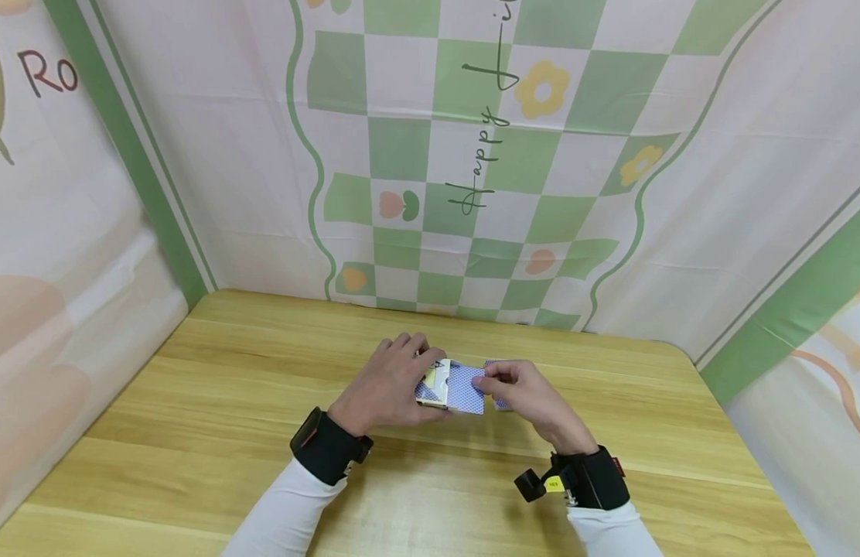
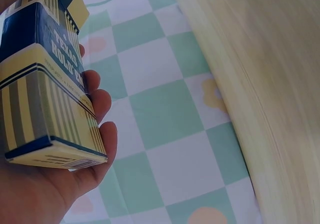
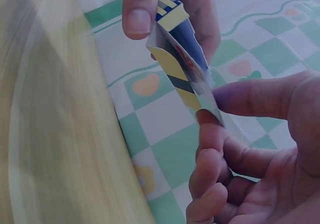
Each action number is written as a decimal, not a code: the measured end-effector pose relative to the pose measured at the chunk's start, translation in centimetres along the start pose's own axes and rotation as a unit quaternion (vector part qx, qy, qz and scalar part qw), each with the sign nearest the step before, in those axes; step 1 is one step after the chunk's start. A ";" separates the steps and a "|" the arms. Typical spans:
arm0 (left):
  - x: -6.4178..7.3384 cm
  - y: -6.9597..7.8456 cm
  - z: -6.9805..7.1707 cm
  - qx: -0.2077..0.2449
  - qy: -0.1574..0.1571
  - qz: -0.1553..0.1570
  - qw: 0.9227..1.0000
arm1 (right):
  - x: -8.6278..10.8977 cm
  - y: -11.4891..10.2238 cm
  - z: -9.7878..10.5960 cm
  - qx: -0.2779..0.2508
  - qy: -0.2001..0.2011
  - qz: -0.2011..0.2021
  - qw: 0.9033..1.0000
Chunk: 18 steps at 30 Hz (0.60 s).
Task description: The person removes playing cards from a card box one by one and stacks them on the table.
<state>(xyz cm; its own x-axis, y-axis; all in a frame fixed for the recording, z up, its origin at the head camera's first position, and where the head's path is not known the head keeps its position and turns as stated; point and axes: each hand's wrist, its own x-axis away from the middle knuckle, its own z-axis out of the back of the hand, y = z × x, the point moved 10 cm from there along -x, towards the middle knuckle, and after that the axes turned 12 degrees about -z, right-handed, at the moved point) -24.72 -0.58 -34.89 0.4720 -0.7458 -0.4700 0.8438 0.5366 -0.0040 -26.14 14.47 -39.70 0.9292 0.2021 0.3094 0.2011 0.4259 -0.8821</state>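
Note:
In the head view my left hand point(image 1: 391, 383) grips a playing card box point(image 1: 438, 384). Yellow, cream and dark blue stripes cover the box point(image 2: 55, 109) in the left wrist view, with "Texas Hold'em" lettering on one side; the fingers wrap around it. A blue-backed playing card point(image 1: 465, 389) sticks out of the box's right end. Between thumb and index finger, my right hand point(image 1: 534, 398) pinches its outer edge. The right wrist view shows that card point(image 3: 200, 84) beside the yellow box flap point(image 3: 175, 74); whether more cards lie under it cannot be told.
More blue-backed cards point(image 1: 502, 404) lie on the wooden table point(image 1: 263, 371), partly hidden behind the right hand. A printed cloth point(image 1: 472, 155) with green checks hangs at the table's back edge, and cloth also hangs at both sides.

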 end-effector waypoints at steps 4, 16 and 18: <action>0.1 -0.1 0.0 0.005 0.003 0.003 1.000 | 0.2 -0.2 0.5 0.013 0.017 0.006 1.000; 0.0 -0.1 0.0 0.008 0.004 0.003 1.000 | 2.5 -4.3 0.2 0.195 0.071 0.222 0.953; 0.0 0.0 0.0 0.002 0.002 0.000 1.000 | 3.0 -4.8 -0.3 0.222 0.066 0.248 0.941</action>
<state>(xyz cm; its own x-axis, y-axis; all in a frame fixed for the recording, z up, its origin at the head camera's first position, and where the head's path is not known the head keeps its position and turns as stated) -24.75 -0.59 -34.92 0.4710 -0.7447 -0.4728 0.8451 0.5345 -0.0001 -24.21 12.76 -34.67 0.9107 0.3745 -0.1740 -0.3898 0.6404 -0.6618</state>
